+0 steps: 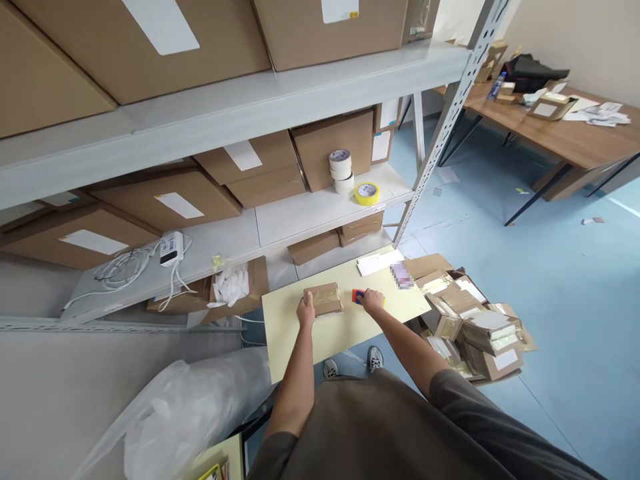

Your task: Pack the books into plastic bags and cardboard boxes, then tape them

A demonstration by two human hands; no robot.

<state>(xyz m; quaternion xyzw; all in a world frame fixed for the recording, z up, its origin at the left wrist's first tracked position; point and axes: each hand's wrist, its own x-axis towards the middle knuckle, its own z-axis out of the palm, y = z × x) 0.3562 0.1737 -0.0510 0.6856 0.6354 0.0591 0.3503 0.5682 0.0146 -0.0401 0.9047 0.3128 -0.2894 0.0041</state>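
the left hand [306, 311] grips one end of a taped cardboard box [327, 299], which lies to its right on the pale table [280, 320]; the right hand [373, 301], near the box's other end, clasps a red-and-blue tool [357, 296], white paper [373, 264] beyond it

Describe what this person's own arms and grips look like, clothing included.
Dark grey short sleeves, the left sleeve and the right sleeve, leave both forearms uncovered. They match the plain dark top. The left grip and right grip are ungloved; no watch, cable or marking shows.
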